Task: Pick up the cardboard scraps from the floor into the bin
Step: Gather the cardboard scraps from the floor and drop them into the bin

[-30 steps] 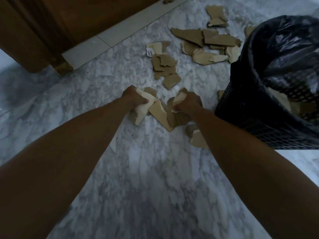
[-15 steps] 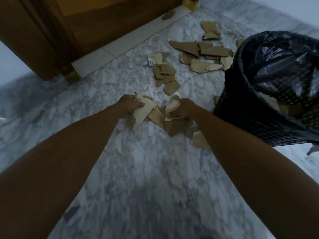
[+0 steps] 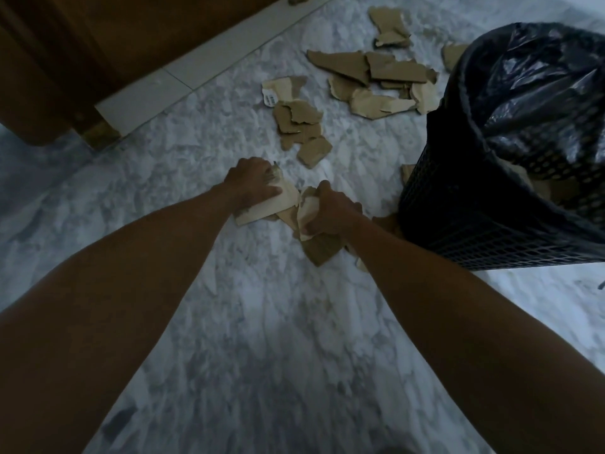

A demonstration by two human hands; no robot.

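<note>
Torn brown cardboard scraps lie on the marble floor [image 3: 268, 322]. My left hand [image 3: 252, 183] grips a pale scrap [image 3: 275, 204] at floor level. Right beside it, my right hand [image 3: 327, 209] is closed on a crumpled bunch of scraps [image 3: 306, 208], with a darker piece [image 3: 320, 249] under it. A black mesh bin [image 3: 458, 204] lined with a black bag [image 3: 540, 90] stands just right of my right hand, with scraps inside. More scraps sit in a small pile [image 3: 299, 126] and a larger spread [image 3: 376, 80] farther away.
A brown wooden door and frame [image 3: 82, 60] with a pale threshold strip [image 3: 196, 70] runs along the far left. One scrap [image 3: 407, 173] pokes out beside the bin's base.
Both hands have stayed on the same scraps and drawn closer together. The view has shifted slightly; the bin and the far piles have not moved.
</note>
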